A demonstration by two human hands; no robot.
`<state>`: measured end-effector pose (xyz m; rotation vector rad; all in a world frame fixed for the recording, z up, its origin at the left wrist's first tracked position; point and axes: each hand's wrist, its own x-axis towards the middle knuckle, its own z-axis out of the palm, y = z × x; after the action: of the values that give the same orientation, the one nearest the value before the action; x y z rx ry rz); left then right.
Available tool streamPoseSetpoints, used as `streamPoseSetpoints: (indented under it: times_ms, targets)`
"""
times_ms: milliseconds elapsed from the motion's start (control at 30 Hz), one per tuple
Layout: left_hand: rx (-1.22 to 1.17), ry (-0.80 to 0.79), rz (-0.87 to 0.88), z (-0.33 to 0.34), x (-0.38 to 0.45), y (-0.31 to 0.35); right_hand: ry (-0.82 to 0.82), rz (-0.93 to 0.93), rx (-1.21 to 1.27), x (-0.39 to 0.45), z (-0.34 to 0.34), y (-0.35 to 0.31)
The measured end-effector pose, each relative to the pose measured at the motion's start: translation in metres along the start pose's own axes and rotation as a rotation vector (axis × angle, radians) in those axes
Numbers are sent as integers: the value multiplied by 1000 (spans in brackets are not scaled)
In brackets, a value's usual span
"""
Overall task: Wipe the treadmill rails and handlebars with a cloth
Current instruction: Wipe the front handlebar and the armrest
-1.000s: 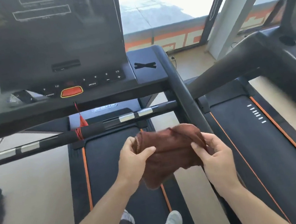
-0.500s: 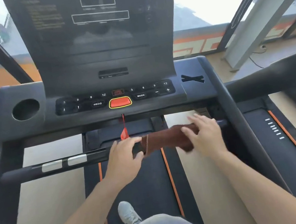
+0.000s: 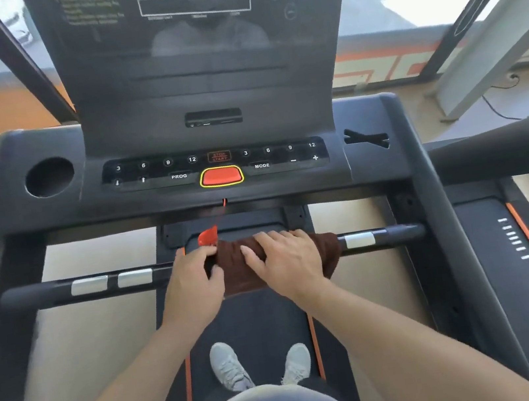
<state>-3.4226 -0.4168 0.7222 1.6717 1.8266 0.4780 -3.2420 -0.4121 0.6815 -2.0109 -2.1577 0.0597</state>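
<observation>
The right hand (image 3: 285,263) lay with fingers (image 3: 271,239) spread flat, pressing the brown cloth (image 3: 233,274) draped over the middle of the handlebar (image 3: 396,234). The left hand (image 3: 194,280) gripped the cloth's left edge and the bar, fingers curled, below the console (image 3: 217,173).

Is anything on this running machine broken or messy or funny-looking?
Nothing looks broken or spilled. The brown cloth is draped over the crossbar, with both hands on it. A red safety clip dangles on its cord below the console, which seems normal.
</observation>
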Motion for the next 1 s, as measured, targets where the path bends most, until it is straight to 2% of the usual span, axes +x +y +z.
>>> streamPoseSetpoints:
  times_ms: [100, 200, 267, 333, 533, 700, 800, 900, 1000]
  targets:
    - [61, 10, 41, 10, 1, 9, -46, 28, -40, -4, -6, 45]
    - [76, 65, 32, 22, 4, 18, -120, 167, -145, -16, -28, 122]
    - [86, 84, 21, 31, 5, 15, -124, 236, -196, -28, -44, 173]
    - [85, 92, 37, 36, 7, 8, -113, 226, -215, -33, -51, 197]
    - [2, 56, 66, 32, 8, -2, -19, 393, -123, -24, -26, 150]
    - [18, 55, 41, 28, 6, 5, 50, 104, 60, -18, -11, 42]
    - [40, 57, 11, 28, 8, 8, 40, 14, 172, -13, -2, -14]
    - [66, 59, 4, 31, 10, 8, -2, -111, 174, -12, 2, -15]
    - [115, 81, 8, 36, 11, 4, 11, -182, 108, -10, -2, 18]
